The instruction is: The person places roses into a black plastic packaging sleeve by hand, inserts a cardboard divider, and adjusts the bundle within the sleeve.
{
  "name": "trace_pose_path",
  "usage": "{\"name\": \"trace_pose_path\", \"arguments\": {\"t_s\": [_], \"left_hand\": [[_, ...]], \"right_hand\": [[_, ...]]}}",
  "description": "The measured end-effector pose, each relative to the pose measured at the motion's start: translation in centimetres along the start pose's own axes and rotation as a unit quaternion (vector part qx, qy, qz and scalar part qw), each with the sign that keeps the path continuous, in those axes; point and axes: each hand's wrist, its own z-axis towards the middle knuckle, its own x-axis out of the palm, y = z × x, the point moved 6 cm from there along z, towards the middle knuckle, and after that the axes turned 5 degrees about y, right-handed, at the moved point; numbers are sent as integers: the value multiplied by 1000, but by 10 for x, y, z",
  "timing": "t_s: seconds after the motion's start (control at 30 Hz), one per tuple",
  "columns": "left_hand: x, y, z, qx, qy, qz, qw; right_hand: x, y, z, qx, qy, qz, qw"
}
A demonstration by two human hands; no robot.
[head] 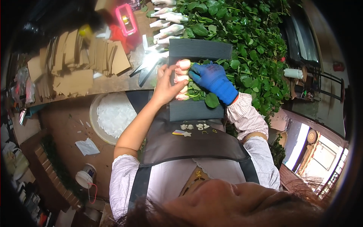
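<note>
Several pale pink roses lie in a row on a dark corrugated sheet, whose other end shows beyond them. My bare left hand holds the rose heads from the left, its thumb across them. At the right, my right hand, in a blue knitted glove, has its fingertips on the stems just below the top heads. Green leaves partly hide the stems. Scissors with dark blades rest on the table left of the sheet, partly lost in glare.
Netted flower heads and leafy stems fill the far right. Cardboard pieces and a pink tape dispenser lie on the table. Below stands a round tub of white pieces; a white bucket is on the floor.
</note>
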Motion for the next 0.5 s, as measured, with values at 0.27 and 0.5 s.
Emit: {"name": "trace_pose_path", "arguments": {"t_s": [0.27, 0.5], "left_hand": [[-8, -1, 12, -66, -52, -43, 995], [-10, -9, 13, -50, -54, -30, 997]], "right_hand": [[-36, 25, -36, -61, -104, 127, 984], [-28, 23, -23, -106, -218, 69, 968]]}}
